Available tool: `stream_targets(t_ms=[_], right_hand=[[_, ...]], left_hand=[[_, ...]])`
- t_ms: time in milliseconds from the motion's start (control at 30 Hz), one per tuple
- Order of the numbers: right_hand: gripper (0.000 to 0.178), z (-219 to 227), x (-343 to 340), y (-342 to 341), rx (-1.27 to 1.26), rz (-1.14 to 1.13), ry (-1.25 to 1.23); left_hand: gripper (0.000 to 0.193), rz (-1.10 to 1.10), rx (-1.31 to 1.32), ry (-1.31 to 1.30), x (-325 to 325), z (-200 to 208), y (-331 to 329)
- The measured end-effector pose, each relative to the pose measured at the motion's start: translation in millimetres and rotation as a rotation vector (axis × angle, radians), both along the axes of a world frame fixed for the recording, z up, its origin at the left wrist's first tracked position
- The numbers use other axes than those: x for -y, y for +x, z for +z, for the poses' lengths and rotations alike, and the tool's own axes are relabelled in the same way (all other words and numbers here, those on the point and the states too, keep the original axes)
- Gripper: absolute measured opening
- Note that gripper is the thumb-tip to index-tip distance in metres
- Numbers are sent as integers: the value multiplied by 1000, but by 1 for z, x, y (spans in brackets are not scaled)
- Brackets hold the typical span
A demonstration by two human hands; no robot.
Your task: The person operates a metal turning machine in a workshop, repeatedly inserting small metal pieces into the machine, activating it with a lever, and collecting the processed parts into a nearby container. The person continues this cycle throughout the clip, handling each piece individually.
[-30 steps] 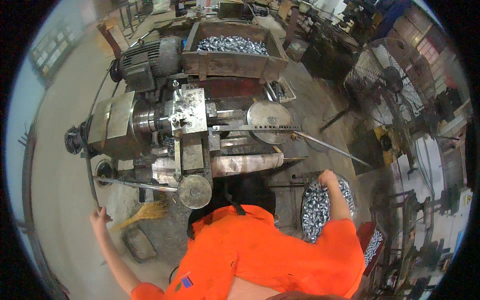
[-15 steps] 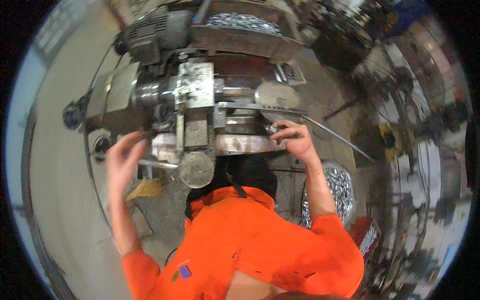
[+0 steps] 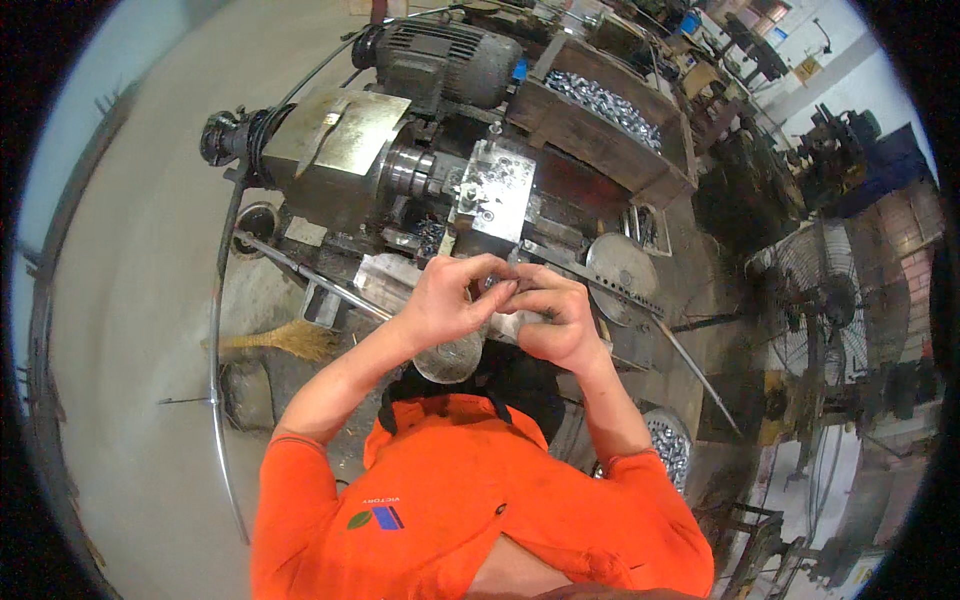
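Landmark: steel block (image 3: 505, 185), squared, bright, oil-smeared, bolts on top
Item: small metal part (image 3: 492, 283), on the wearer's side of the block, between the fingertips; mostly covered, full shape not readable; judged light, rigid, hard to break, perhaps slick with oil; best held by its sides, thumb against fingertips
Left hand (image 3: 440, 300): nearer than the block; thumb and fingers pinched on the part
Right hand (image 3: 562, 320): nearer and right of the block; fingers curled, tips meeting the left's; cannot tell whether it grips
Crate (image 3: 600, 155): beyond and right of the block; rough, darkened wood, heaped with shiny metal pieces (image 3: 605, 105)
Motor (image 3: 450, 60): beyond and left of the block; ribbed, grimy casing
Broom (image 3: 295, 340): nearer and left of the block; yellow straw, fanned
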State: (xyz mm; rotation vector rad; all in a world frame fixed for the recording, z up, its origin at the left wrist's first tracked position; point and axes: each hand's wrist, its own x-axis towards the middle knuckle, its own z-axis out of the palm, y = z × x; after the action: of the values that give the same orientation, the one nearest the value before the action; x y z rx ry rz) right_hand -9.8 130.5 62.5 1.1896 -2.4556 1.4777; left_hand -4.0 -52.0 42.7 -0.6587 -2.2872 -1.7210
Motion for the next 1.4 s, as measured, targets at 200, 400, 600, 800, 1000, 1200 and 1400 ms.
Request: stream_targets(t_ms=[200, 400, 600, 800, 1000, 1200, 1400], right_hand=[[29, 7, 26, -36, 66, 268, 119], [21, 3, 74, -126, -525, 177, 428], [20, -43, 118, -179, -100, -164, 589], [21, -43, 125, -182, 27, -124, 495], [17, -66, 114, -204, -272, 28, 311], [17, -47, 122, -180, -94, -168, 294], [25, -43, 126, -180, 45, -307, 314]], left_hand=[[30, -93, 136, -253, 52, 10, 3], [46, 425, 122, -490, 167, 15, 35], [44, 909, 392, -994, 290, -27, 140], [39, 998, 542, -653, 271, -82, 187], [36, 1053, 531, -811, 288, -103, 158], [11, 1201, 480, -1470, 428, -99, 161], [7, 1153, 435, -1517, 494, -101, 141]])
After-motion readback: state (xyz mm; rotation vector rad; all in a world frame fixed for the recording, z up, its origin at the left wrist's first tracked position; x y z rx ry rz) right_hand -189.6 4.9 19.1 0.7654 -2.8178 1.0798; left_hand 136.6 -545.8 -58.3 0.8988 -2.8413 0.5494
